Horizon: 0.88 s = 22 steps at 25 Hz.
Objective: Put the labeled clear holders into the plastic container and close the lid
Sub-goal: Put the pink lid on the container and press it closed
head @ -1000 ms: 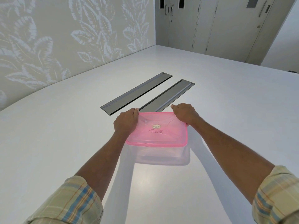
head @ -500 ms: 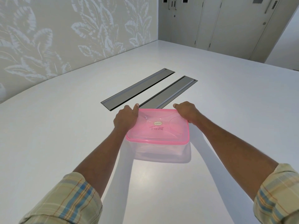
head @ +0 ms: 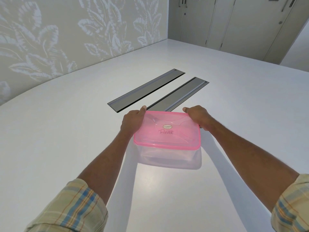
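Observation:
A clear plastic container stands on the white table in front of me, with its pink translucent lid lying flat on top. The lid bears a small oval sticker and handwritten letters. My left hand grips the lid's far left corner, thumb on top. My right hand grips the far right corner the same way. Faint clear shapes show through the container's wall; I cannot make out labeled holders.
Two long grey recessed panels lie in the white table just beyond the container. A leaf-patterned wall runs along the left, and pale cupboard doors stand at the far end.
Both hands have stayed on the lid's far corners. The container sits slightly lower and nearer in view as my head shifted.

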{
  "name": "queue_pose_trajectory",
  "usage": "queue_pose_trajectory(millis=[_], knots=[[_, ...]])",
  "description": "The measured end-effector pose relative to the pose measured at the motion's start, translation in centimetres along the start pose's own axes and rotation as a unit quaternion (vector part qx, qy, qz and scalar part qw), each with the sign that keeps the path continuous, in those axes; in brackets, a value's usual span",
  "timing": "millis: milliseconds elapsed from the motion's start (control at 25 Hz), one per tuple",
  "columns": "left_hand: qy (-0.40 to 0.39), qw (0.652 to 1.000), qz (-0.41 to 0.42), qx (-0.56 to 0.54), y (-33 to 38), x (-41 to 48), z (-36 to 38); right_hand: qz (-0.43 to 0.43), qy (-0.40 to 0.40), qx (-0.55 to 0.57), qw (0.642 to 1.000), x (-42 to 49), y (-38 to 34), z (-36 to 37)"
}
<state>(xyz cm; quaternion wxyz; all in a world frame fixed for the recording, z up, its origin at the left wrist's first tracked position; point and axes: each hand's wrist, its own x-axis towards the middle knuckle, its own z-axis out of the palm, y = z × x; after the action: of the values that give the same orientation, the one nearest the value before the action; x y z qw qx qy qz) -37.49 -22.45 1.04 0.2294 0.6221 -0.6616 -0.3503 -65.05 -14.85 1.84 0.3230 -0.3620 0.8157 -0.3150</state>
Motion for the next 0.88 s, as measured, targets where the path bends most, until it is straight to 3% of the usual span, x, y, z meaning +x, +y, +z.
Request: queue_pose_trajectory(millis=[200, 360, 520, 640, 880], knots=[[0.036, 0.998, -0.024, 0.035, 0.7, -1.3, -0.4, -0.021, 0.05, -0.083, 0.995, -1.3, -0.3, -0.2], [0.105, 0.99, 0.037, 0.087, 1.4, -3.3, -0.9, -0.146, 0.167, -0.184, 0.957, -4.3, -0.5, -0.6], [0.039, 0.963, 0.219, 0.151, -0.2, -6.3, -0.5, -0.296, 0.094, -0.22, 0.925, -8.8, 1.1, 1.0], [-0.036, 0.956, 0.234, 0.175, -0.4, -7.3, -0.2, -0.284, 0.047, -0.299, 0.91, -10.6, 1.5, 2.6], [-0.027, 0.952, 0.234, 0.197, -0.4, -7.6, -0.2, -0.268, 0.067, -0.355, 0.893, -11.2, 1.6, 3.1]])
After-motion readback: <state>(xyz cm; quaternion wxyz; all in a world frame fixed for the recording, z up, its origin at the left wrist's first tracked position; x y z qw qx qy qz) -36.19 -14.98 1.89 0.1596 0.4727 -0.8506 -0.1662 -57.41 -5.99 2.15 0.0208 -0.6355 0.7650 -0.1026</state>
